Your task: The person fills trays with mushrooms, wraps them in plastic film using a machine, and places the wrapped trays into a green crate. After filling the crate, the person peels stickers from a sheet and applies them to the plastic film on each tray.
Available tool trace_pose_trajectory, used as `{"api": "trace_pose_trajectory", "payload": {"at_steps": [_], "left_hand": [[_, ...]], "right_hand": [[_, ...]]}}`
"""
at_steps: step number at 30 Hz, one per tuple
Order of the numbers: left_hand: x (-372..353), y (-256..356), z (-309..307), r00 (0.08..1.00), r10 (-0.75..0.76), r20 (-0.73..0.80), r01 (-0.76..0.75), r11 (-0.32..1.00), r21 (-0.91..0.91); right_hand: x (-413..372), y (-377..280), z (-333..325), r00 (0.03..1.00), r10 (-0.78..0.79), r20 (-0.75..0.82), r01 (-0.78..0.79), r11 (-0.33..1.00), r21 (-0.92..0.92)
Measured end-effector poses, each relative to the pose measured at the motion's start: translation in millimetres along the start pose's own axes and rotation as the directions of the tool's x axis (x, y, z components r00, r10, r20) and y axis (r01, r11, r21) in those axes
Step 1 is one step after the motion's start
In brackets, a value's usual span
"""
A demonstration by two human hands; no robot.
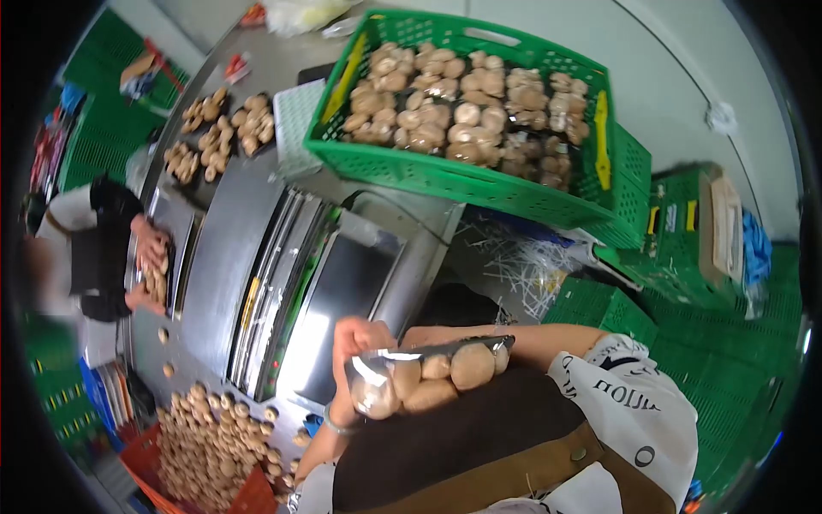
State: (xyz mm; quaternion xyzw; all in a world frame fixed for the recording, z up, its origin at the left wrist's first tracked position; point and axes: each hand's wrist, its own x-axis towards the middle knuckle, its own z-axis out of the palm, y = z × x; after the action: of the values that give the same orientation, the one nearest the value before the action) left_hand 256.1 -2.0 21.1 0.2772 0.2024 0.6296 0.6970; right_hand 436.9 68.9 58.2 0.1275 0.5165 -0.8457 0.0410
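Note:
A film-wrapped black tray of mushrooms [437, 377] is held up before my chest, its clear film shining at the left end. My left hand [361, 341] grips that left end, with a band round the wrist. My right forearm reaches in from the right behind the tray. Only part of my right hand [419, 335] shows above the tray's upper edge, and its fingers are hidden. Just beyond the tray is a wrapping machine with a shiny flat plate [342, 287].
A green crate [462, 190] of packed mushrooms stands at the top. More trays [214, 146] lie upper left. Across the machine, a co-worker's hands [151, 248] touch a tray. Loose mushrooms [205, 445] fill a red crate [144, 467] lower left. Green crates [693, 240] stand right.

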Motion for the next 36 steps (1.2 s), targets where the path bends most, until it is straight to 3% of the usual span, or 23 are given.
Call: {"api": "trace_pose_trajectory", "payload": {"at_steps": [1,2,4,6,7,8,9,10,12,14,15,16,17,18,19,20,23,26,30,32,33,36], "left_hand": [[4,-1,13,0.999,0.022,0.040,-0.029,0.982,0.189],[5,-2,20,0.996,-0.028,0.087,0.010,0.979,0.204],[10,-2,36,0.973,-0.178,0.145,0.154,0.975,0.162],[20,-5,45,0.932,-0.322,0.168,0.298,0.942,0.153],[26,-7,48,0.905,-0.388,0.173,0.363,0.918,0.156],[32,-12,50,0.879,-0.447,0.168,0.423,0.892,0.158],[39,-15,51,0.854,-0.497,0.153,0.474,0.865,0.166],[49,-20,51,0.832,-0.540,0.127,0.516,0.838,0.177],[74,-30,48,0.806,-0.588,0.065,0.560,0.794,0.234],[111,-42,46,0.808,-0.589,-0.013,0.553,0.750,0.362],[140,-50,46,0.854,-0.520,-0.018,0.445,0.712,0.542],[175,-58,48,0.910,-0.413,0.035,0.249,0.613,0.750],[209,-61,57,0.945,-0.293,0.143,0.007,0.459,0.888],[244,-63,73,0.915,-0.131,0.382,-0.352,0.205,0.913],[272,-72,81,0.862,-0.106,0.495,-0.468,0.209,0.859],[298,-86,81,0.798,-0.158,0.582,-0.573,0.106,0.813],[340,-129,57,0.650,-0.441,0.619,-0.737,-0.168,0.655],[357,-142,30,0.609,-0.618,0.498,-0.764,-0.286,0.579],[361,-141,29,0.616,-0.694,0.372,-0.730,-0.326,0.601],[362,-145,26,0.624,-0.693,0.362,-0.710,-0.310,0.632],[361,-145,26,0.625,-0.695,0.355,-0.708,-0.313,0.633],[357,-142,25,0.641,-0.684,0.347,-0.682,-0.302,0.666]], "right_hand": [[0,10,-3,0.998,0.010,-0.066,-0.008,1.000,0.030],[0,7,-5,0.991,0.020,-0.131,-0.013,0.998,0.061],[-32,-18,-32,0.932,-0.042,-0.360,-0.103,0.921,-0.375],[-63,-46,-60,0.767,-0.169,-0.619,-0.395,0.636,-0.663],[-85,-77,-51,0.772,-0.198,-0.603,-0.203,0.823,-0.531],[-93,-87,-40,0.791,-0.433,-0.431,-0.012,0.694,-0.720],[-94,-106,-20,0.856,-0.420,-0.301,0.059,0.659,-0.749],[-87,-100,-7,0.904,-0.364,-0.223,0.037,0.587,-0.808],[-83,-99,-15,0.922,-0.246,-0.298,-0.047,0.694,-0.718],[-112,-111,-46,0.859,-0.074,-0.507,-0.186,0.877,-0.443],[-122,-76,-71,0.708,-0.335,-0.622,-0.043,0.858,-0.511],[-144,-63,-92,0.494,-0.423,-0.759,-0.083,0.846,-0.526],[-157,-66,-95,0.105,-0.166,-0.980,0.087,0.984,-0.158],[-182,-53,-129,0.034,-0.102,-0.994,0.462,0.884,-0.075],[-202,-58,-144,-0.042,-0.093,-0.995,0.525,0.845,-0.101],[-216,-62,-157,-0.116,-0.084,-0.990,0.580,0.803,-0.136],[-234,-31,-212,-0.254,-0.095,-0.962,0.399,0.896,-0.194],[-224,-10,-234,-0.268,-0.096,-0.959,0.220,0.963,-0.157],[-205,24,-261,-0.112,0.020,-0.994,0.212,0.977,-0.005],[-195,43,-272,-0.132,0.044,-0.990,0.016,0.999,0.042],[-194,48,-274,-0.143,0.110,-0.984,-0.243,0.960,0.143],[-213,17,-260,-0.048,0.011,-0.999,-0.561,0.827,0.036]]}}
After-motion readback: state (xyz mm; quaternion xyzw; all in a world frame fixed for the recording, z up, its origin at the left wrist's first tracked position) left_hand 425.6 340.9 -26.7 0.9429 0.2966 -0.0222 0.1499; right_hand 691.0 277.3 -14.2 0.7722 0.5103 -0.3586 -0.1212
